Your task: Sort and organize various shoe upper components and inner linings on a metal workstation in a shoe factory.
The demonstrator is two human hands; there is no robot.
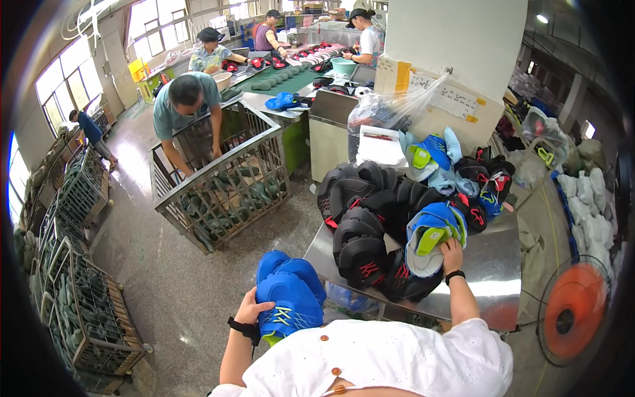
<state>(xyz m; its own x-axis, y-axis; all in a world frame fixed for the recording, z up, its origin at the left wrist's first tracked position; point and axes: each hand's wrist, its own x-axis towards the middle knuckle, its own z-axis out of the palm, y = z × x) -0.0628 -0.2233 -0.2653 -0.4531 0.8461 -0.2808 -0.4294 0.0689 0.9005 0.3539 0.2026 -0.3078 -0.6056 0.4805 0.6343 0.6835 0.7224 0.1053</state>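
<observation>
Left hand (250,308) round uppers (289,291), metal table (495,268), workshop (192,304) with 5 others (192,109)

Worn on the head, left fisheye of a side-by-side pair. Facing down and forward, upright. Close above white shirt (377,357), left hand (251,309) and right hand (452,256); looking past metal table (493,264) to far windows (157,30). Wide, bending straight edges near dark rim.

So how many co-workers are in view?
5: a person leaning into the metal cage, three people at the green table, another person far left. The pillar may hide others.
</observation>
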